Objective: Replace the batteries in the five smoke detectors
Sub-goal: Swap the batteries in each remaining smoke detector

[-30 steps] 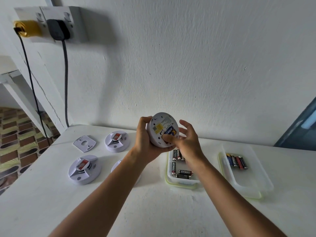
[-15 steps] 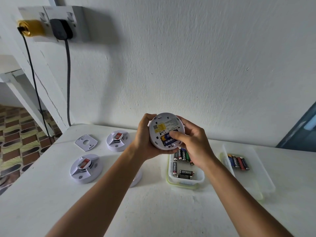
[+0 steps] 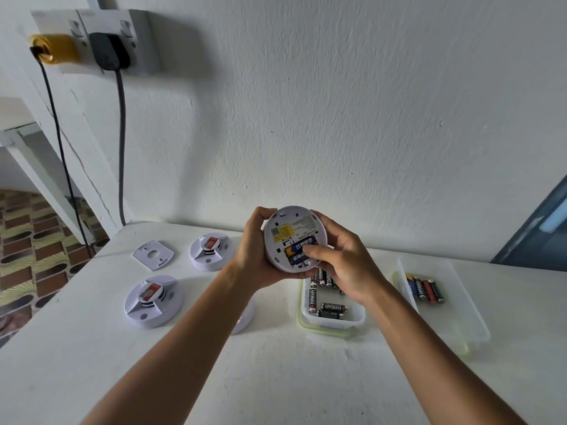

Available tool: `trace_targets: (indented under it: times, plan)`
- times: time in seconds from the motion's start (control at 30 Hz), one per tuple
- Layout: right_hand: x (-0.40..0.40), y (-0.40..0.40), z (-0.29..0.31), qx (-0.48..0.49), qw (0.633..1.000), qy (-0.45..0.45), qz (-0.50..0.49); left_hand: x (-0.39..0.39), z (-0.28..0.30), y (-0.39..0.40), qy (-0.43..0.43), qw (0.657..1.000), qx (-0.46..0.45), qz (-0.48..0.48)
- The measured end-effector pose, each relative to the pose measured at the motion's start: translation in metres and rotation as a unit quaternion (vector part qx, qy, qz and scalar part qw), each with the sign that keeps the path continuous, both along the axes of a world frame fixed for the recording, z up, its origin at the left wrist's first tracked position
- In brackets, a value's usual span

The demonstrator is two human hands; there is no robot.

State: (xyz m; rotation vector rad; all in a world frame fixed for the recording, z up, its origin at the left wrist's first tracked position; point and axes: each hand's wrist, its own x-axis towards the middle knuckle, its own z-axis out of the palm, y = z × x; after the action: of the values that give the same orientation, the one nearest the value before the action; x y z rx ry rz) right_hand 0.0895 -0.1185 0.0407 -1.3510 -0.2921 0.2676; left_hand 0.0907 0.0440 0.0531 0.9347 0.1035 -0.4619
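Above the counter (image 3: 276,378), our left hand (image 3: 256,253) grips the smoke detector (image 3: 294,237) by its rim, back facing us. Right hand (image 3: 346,265) wraps the far edge, thumb pressing on the blue batteries (image 3: 296,251) in the bay. Best approach: lever one end up against the spring and keep the left grip firm. Tub of batteries (image 3: 329,305) sits directly below.
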Motion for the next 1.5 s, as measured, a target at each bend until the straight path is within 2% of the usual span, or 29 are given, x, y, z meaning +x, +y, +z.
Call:
trace_targets:
  times: [0.23,0.47,0.57,0.63,0.83,0.9,1.03,1.3,1.5]
  plan:
    - [0.001,0.008,0.001,0.008,1.000,0.021,0.006,-0.004,-0.001,0.007,0.013,1.000,-0.014,0.007]
    - [0.001,0.033,0.000,-0.037,0.997,0.050,0.039,-0.013,-0.007,0.035,0.038,0.999,-0.004,0.035]
    - [0.004,0.063,0.000,-0.112,0.992,0.047,0.014,-0.022,-0.011,0.071,0.052,0.996,0.006,0.073]
    - [0.009,0.090,-0.002,-0.118,0.992,0.050,-0.010,-0.029,-0.016,0.106,0.052,0.992,0.008,0.113]
    - [0.026,0.203,-0.018,-0.187,0.982,-0.018,0.011,-0.057,-0.029,0.225,0.051,0.962,-0.056,0.261]
    - [0.034,0.239,-0.028,-0.253,0.965,-0.070,0.009,-0.065,-0.039,0.252,0.046,0.951,-0.058,0.300]
    - [0.049,0.304,-0.046,-0.391,0.904,-0.166,0.041,-0.072,-0.067,0.291,0.057,0.934,-0.063,0.348]
    - [0.073,0.352,-0.076,-0.587,0.778,-0.200,0.101,-0.066,-0.101,0.318,0.083,0.928,-0.090,0.351]
    - [0.074,0.358,-0.077,-0.603,0.765,-0.217,0.062,-0.063,-0.103,0.323,0.081,0.931,-0.094,0.344]
